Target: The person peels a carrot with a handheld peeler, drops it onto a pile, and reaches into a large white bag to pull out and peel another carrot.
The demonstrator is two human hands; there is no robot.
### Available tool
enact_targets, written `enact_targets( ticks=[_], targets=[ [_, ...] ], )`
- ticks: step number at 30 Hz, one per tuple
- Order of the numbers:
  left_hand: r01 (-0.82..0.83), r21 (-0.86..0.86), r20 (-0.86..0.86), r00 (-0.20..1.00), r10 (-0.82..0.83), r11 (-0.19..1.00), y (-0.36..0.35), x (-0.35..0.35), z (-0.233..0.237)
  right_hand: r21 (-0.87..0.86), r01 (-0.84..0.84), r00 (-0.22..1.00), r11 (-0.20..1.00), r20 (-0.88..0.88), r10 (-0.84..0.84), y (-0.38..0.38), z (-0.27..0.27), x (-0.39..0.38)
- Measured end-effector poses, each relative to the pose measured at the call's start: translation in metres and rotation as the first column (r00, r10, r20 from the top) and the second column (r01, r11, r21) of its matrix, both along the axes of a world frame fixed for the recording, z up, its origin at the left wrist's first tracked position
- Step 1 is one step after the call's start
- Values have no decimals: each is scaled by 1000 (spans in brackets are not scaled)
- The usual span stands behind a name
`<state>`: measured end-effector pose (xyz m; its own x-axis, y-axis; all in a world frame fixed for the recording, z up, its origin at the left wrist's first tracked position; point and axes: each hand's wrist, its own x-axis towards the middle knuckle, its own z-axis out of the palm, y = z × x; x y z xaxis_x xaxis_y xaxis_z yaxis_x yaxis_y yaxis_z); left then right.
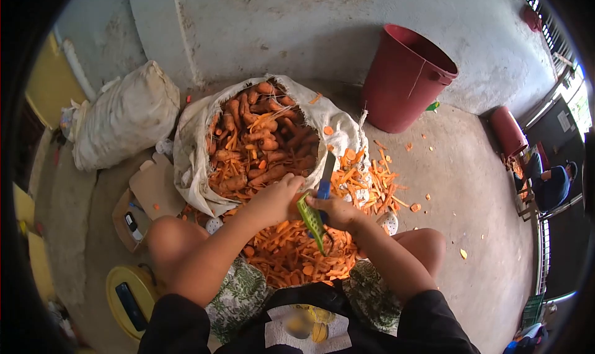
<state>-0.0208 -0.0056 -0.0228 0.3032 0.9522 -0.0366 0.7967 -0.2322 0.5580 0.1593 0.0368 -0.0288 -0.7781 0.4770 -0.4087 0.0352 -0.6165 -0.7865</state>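
My left hand [282, 199] is closed, its fingers at the upper end of a light-green tool [312, 222] with slots along it, perhaps a peeler. Close beside it, my right hand [336, 211] is wrapped round the blue handle of a knife [325, 183], whose dark blade points up and away from me. The knife handle passes partly behind the green tool, and some fingertips are hidden. Below both hands lies a heap of carrot peelings and cut pieces [297, 255] between my legs. Just beyond, an open white sack [192, 162] holds many carrots [268, 144].
A tall maroon bin [396, 87] stands by the wall. Left are a full white sack [127, 115], an opened cardboard box [158, 186] and a yellow lid [118, 286] bearing a phone [131, 305]. Peelings litter the floor [471, 186]. A person [551, 186] sits far right.
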Motion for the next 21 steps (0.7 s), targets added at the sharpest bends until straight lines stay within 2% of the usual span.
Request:
enact_targets(
  ticks=[1, 2, 3, 4, 6, 7, 9, 10, 11, 12, 13, 14, 15, 16, 17, 18, 20, 21],
  targets=[
    [-6, -96, -13, 1000, 5, 995, -1, 0, -3, -63, -7, 999, 998, 32, 9, -5, -9, -2],
    [-5, -96, -12, 1000, 3, 995, -2, -1, -3, -126, -10, 998, 992, 65, 19, -8, -19, -3],
    [15, -207, -106, 994, -38, 978, -3, -4, -2, -146, -84, 990, 986, 103, 100, -11, -27, -6],
    [23, -316, -197, 976, -90, 949, -3, -8, 1, -31, -131, 964, 991, 229, 135, -10, -63, -4],
    [35, -346, -266, 955, -133, 938, -1, -16, 7, 44, -219, 877, 975, 447, 176, -18, -66, 1],
    [11, -381, -288, 949, -130, 925, 1, -20, 7, 45, -212, 880, 976, 443, 170, -15, -63, 4],
    [-9, -405, -309, 942, -128, 914, 2, -25, 9, -93, -202, 791, 975, 572, 218, 3, -46, 19],
    [-3, -385, -300, 946, -122, 923, 2, -26, 12, 164, -378, 779, 911, 588, 217, 16, 0, 25],
    [1, -368, -290, 950, -116, 930, 2, -28, 14, 380, -777, 512, 501, 845, 155, 50, 9, 31],
    [-1, -366, -291, 950, -114, 930, 2, -29, 14, 487, -464, 704, 740, 710, -25, 93, 8, 60],
    [5, -331, -309, 944, -113, 944, 2, -29, 14, 602, -419, 719, 680, 677, -156, 124, 56, 70],
    [13, -295, -327, 938, -114, 955, 0, -30, 12, 690, -102, 854, 717, 430, -292, 194, 62, 113],
    [15, -297, -326, 938, -116, 955, -1, -30, 11, 697, 196, 906, 690, 141, -400, 264, 67, 156],
    [10, -327, -292, 950, -112, 945, -1, -30, 11, 791, 459, 693, 405, -33, -720, 258, 131, 149],
    [6, -355, -259, 960, -105, 935, -1, -30, 10, 904, 389, 578, 178, -89, -811, 353, 143, 214],
    [6, -350, -258, 961, -102, 937, 0, -31, 5, 904, 423, 486, 61, -169, -858, 278, 206, 178],
    [12, -366, -259, 959, -114, 930, 3, -33, -5, 696, 718, 348, 10, -346, -871, 274, 243, 180],
    [10, -365, -258, 960, -112, 931, 5, -33, -4, 697, 717, 351, 11, -347, -870, 264, 248, 176]
  ],
)
